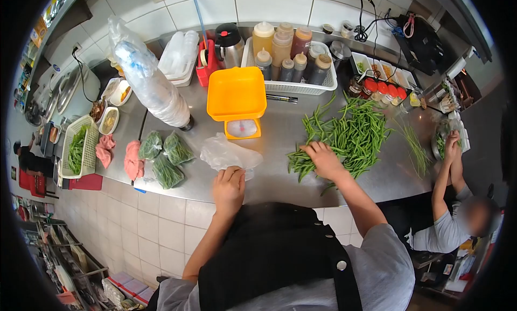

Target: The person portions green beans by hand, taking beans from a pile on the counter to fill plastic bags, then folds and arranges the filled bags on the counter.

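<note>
A large heap of green beans (361, 133) lies on the steel table in front of me to the right. My right hand (326, 161) rests on the heap's near left side, its fingers curled over some beans. My left hand (229, 191) is closed at the near edge of a clear plastic bag (229, 152), which lies flattened on the table. Behind the bag stands a yellow kitchen scale (242, 129) with a yellow pan (237, 93) on top; no beans show in the pan. Several filled bags of green vegetables (168, 171) sit left of the plastic bag.
A tall roll of plastic bags (153, 85) stands behind the filled bags. A white basket (318, 85) of sauce bottles, a thermos (230, 44) and red-lidded jars (382, 90) line the back. Pink cloths (133, 160) lie left. A co-worker (449, 219) sits at right.
</note>
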Available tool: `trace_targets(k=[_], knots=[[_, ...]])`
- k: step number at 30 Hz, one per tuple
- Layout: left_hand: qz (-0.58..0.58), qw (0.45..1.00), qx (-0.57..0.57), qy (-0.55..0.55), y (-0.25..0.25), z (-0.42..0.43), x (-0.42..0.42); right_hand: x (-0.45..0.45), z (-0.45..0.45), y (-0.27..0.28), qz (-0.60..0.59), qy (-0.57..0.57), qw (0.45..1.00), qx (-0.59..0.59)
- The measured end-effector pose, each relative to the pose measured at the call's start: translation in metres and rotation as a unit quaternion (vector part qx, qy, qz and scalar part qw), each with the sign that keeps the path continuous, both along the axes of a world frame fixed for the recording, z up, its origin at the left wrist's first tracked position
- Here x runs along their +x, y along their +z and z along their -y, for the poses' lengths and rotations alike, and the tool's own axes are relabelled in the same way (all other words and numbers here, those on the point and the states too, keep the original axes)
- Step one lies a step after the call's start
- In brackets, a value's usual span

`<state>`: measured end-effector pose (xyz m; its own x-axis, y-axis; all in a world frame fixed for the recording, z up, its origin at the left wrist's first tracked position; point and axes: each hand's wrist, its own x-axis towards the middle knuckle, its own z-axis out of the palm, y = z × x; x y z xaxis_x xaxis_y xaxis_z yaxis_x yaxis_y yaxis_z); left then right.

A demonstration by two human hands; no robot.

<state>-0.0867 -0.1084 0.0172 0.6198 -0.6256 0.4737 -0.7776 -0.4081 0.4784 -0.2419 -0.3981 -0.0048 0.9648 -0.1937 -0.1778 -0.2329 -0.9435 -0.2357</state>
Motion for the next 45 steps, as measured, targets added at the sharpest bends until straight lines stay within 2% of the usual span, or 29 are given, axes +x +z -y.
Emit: trace_targets(k=[2, 3, 5, 7, 10, 12, 17, 19, 23, 25, 26, 28, 32, 34, 35, 37, 39, 42, 43, 45], knots=[[0.005, 1.0, 0.022, -0.02, -0.004, 0.0, 0.002, 0.002, -0.015, -0.005, 0.026, 0.025, 0.996, -0.081], [0.003, 1.0, 0.025, -0.018, -0.002, -0.001, 0.001, 0.005, -0.019, -0.006, 0.025, 0.026, 0.996, -0.077], [-0.036, 0.997, 0.037, -0.049, 0.005, 0.001, 0.003, 0.009, -0.027, -0.005, 0.043, 0.07, 0.984, -0.159], [-0.036, 0.997, 0.035, -0.054, 0.003, 0.002, 0.004, 0.012, -0.031, -0.006, 0.033, 0.078, 0.982, -0.168], [-0.029, 0.997, 0.035, -0.056, 0.0, 0.004, 0.006, 0.015, -0.03, -0.024, 0.057, 0.069, 0.987, -0.131], [-0.02, 0.998, 0.037, -0.052, 0.001, 0.005, 0.008, 0.022, -0.024, -0.031, 0.02, 0.001, 0.995, -0.098], [-0.014, 0.999, 0.046, -0.015, 0.006, 0.007, 0.007, 0.016, -0.001, -0.034, 0.041, 0.018, 0.998, -0.048], [-0.019, 0.999, 0.046, -0.009, 0.004, 0.005, 0.008, 0.012, 0.0, -0.025, 0.087, -0.003, 0.994, 0.062], [-0.025, 0.999, 0.043, -0.002, -0.003, 0.001, 0.012, 0.01, 0.002, -0.022, 0.173, -0.027, 0.976, 0.128], [-0.027, 0.998, 0.048, -0.002, -0.001, 0.001, 0.011, 0.013, 0.002, -0.027, 0.238, -0.141, 0.923, 0.267], [-0.029, 0.998, 0.052, 0.0, 0.0, 0.001, 0.011, 0.011, 0.002, -0.029, 0.239, -0.143, 0.923, 0.268], [-0.027, 0.998, 0.056, 0.0, 0.003, 0.002, 0.011, 0.015, -0.01, -0.009, 0.285, -0.274, 0.79, 0.468], [-0.025, 0.998, 0.057, 0.004, 0.003, 0.004, 0.01, 0.018, -0.022, -0.02, 0.367, -0.282, 0.755, 0.464], [-0.023, 0.998, 0.057, 0.002, 0.002, 0.005, 0.009, 0.019, -0.028, -0.042, 0.404, -0.249, 0.789, 0.391], [-0.021, 0.998, 0.056, 0.002, 0.001, 0.005, 0.009, 0.02, -0.032, -0.051, 0.404, -0.249, 0.789, 0.391], [-0.023, 0.997, 0.07, -0.004, 0.0, 0.006, 0.01, 0.025, -0.041, -0.057, 0.39, -0.303, 0.723, 0.483], [-0.028, 0.996, 0.088, -0.009, -0.001, 0.003, 0.01, 0.026, -0.041, -0.054, 0.389, -0.29, 0.727, 0.486], [0.009, 0.996, 0.085, 0.009, 0.0, 0.006, 0.011, 0.037, -0.041, -0.034, 0.414, -0.299, 0.701, 0.497], [0.01, 0.996, 0.091, 0.016, 0.003, 0.007, 0.011, 0.039, -0.044, -0.021, 0.414, -0.298, 0.701, 0.499], [0.011, 0.995, 0.097, 0.023, 0.008, 0.008, 0.01, 0.043, -0.052, 0.007, 0.367, -0.259, 0.756, 0.476]])
